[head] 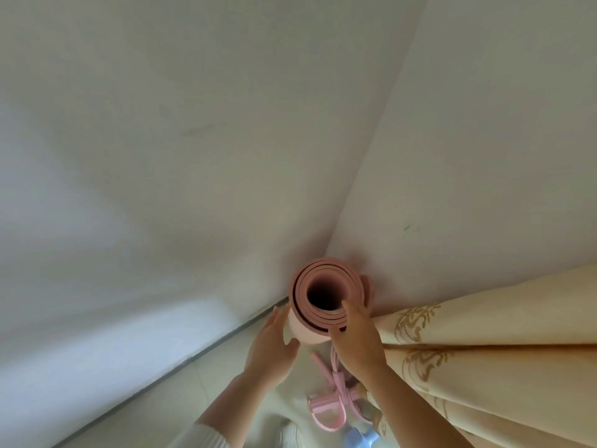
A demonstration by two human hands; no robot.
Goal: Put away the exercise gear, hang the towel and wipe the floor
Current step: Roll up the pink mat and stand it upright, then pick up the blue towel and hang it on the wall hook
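A rolled pink exercise mat (326, 282) stands upright in the corner where two white walls meet, and I look down into its dark hollow core. My right hand (355, 341) grips the mat's top rim, thumb over the inner edge and fingers round the right side. My left hand (271, 347) is beside the roll's left side with fingers straight, touching or nearly touching it. A pink resistance pull band (326, 402) with handles lies on the floor below my hands. A light blue item (360, 439) lies at the bottom edge.
A cream curtain (484, 367) with gold embroidery hangs close on the right, against the mat. A dark skirting line (181, 363) runs along the left wall's base above a pale tiled floor (168, 412). A white shoe (290, 434) shows at the bottom.
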